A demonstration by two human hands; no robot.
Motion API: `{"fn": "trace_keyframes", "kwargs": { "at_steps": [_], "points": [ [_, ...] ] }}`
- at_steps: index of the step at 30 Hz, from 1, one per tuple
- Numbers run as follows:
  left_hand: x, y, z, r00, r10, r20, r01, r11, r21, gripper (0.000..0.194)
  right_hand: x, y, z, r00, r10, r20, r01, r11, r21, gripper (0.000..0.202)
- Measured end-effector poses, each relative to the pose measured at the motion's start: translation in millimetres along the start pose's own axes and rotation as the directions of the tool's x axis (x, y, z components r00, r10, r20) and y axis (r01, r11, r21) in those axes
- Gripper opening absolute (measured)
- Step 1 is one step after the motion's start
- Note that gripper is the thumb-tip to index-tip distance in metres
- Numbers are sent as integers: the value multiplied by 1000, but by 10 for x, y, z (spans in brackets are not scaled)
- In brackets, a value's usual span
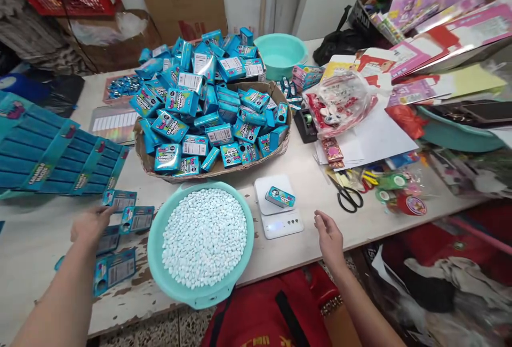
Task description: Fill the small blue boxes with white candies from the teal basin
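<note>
My left hand (90, 225) is at the left of the table, its fingertips closed at the corner of a flat blue candy box (120, 199). More flattened candy boxes, one a blue carton (116, 270), lie around that wrist. Nothing is in my right hand (330, 237), which hovers open at the table's front edge with fingers loosely bent. Left of it stands a white digital scale (276, 224) with a filled blue candy box (280, 197) lying on its plate. Between my hands sits a turquoise basin (155, 251) holding many small white candies (205, 237).
Behind the basin, a cardboard tray (176, 177) is heaped with blue candy boxes. Large blue printed sheets (52, 149) stand at the left. Black-handled scissors (349, 197), tape rolls (398, 180) and a plastic bag (344, 102) lie on the right. An empty turquoise bowl (281, 50) stands behind.
</note>
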State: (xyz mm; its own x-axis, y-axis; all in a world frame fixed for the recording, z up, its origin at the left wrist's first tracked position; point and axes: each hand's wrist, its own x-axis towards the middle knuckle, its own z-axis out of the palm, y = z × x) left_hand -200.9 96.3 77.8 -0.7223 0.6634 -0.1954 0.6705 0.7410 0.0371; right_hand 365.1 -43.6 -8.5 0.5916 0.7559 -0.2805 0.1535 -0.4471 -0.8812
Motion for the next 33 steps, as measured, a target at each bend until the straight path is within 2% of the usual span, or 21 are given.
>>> {"fn": "trace_keyframes", "kwargs": {
  "at_steps": [2,4,5,6,7,9,10,12,15,18,21,24,26,28,30,32,33],
  "points": [
    [-125,15,-29,999,-30,-21,26,984,-174,33,-9,79,-36,999,31,-34,-30,999,20,55],
    [-368,111,-63,998,-7,62,35,892,-451,33,-13,96,-36,997,50,-65,-48,998,27,56],
    [-526,189,-71,988,66,143,32,807,-590,33,-15,80,-26,996,56,-73,-54,998,26,56],
    [-699,283,-69,953,188,236,32,716,-698,34,-17,50,-11,995,59,-75,-57,998,23,55],
    [-878,388,-53,898,312,310,32,656,-754,35,-20,12,8,996,58,-71,-56,998,20,54],
    [-1219,613,26,786,483,387,-12,637,-771,37,-28,-66,53,998,46,-50,-45,999,23,51],
    [-1366,721,88,750,532,392,-57,643,-764,36,-32,-98,77,999,39,-37,-38,999,30,50],
    [-1589,903,241,698,588,408,-134,667,-733,34,-41,-135,119,999,34,-10,-34,998,52,48],
    [-1758,1047,470,660,617,429,-189,689,-699,30,-49,-132,155,999,31,24,-33,996,81,45],
    [-1810,1044,618,670,625,400,-224,684,-694,28,-49,-116,164,998,20,53,-25,995,97,43],
    [-1852,971,713,708,649,280,-402,695,-596,27,-45,-135,199,996,-9,83,-1,994,113,44],
    [-1943,899,828,661,736,144,-642,655,-400,25,-23,-189,326,986,-104,129,90,990,109,54],
    [-2024,874,919,649,758,64,-708,633,-314,28,22,-233,466,971,-188,147,176,980,91,65],
    [-2105,883,995,670,742,-18,-703,627,-337,29,96,-283,620,956,-240,169,232,970,67,68],
    [-2180,932,1028,696,714,-78,-654,585,-479,28,169,-352,743,942,-253,219,246,968,57,55],
    [-2257,1023,1001,756,651,-63,-507,522,-686,27,193,-473,800,921,-295,253,294,955,44,39],
    [-2297,1082,963,796,605,-12,-378,482,-791,28,173,-560,801,903,-346,253,350,936,33,35]
  ]
}}
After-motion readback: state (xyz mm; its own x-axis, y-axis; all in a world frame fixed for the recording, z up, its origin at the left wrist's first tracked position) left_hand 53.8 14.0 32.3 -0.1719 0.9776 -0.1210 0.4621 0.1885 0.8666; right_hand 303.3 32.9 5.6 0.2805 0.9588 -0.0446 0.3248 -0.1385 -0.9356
